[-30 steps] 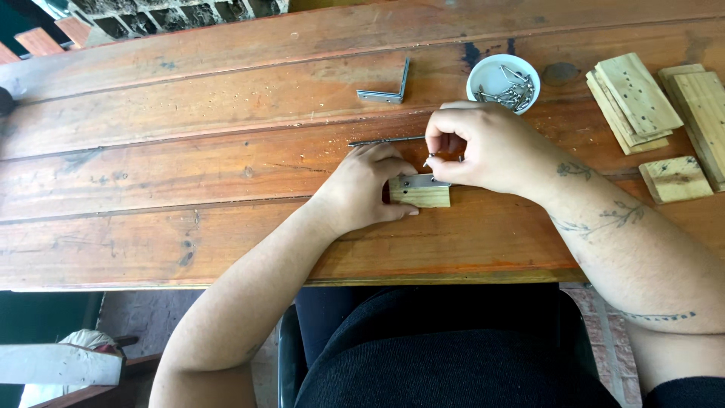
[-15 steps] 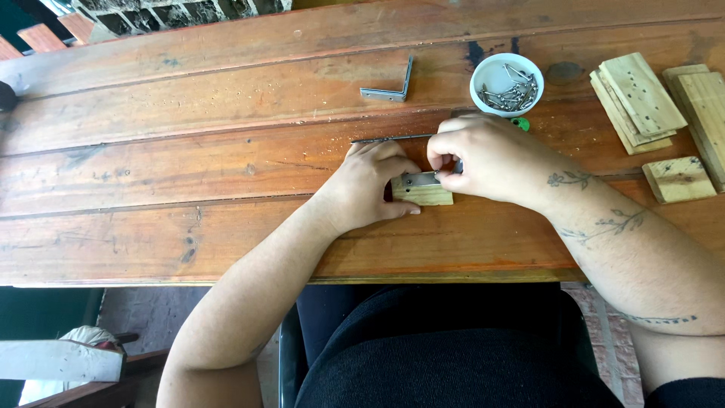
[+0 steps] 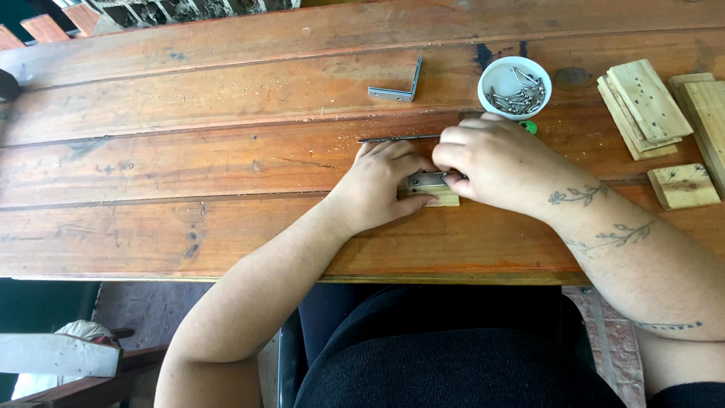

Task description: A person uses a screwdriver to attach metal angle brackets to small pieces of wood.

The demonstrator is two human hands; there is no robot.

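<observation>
Both my hands have closed in on the small wood block (image 3: 436, 198) at the desk's (image 3: 189, 166) middle: left hand (image 3: 385, 185) pinning it, right hand (image 3: 491, 162) now lowered, fingers curled on its metal bracket (image 3: 427, 180).

The setting is a small woodworking workshop. A plank counter (image 3: 189, 174) carries cut wood blocks (image 3: 642, 106), a metal bracket (image 3: 396, 87) and a bowl of screws (image 3: 514, 87).

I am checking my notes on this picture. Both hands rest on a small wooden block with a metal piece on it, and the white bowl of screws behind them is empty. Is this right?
Not quite: the white bowl is not empty; the head view shows metal screws in it. The rest stands: the left hand and right hand rest on the small wooden block with the metal piece on it.
</observation>
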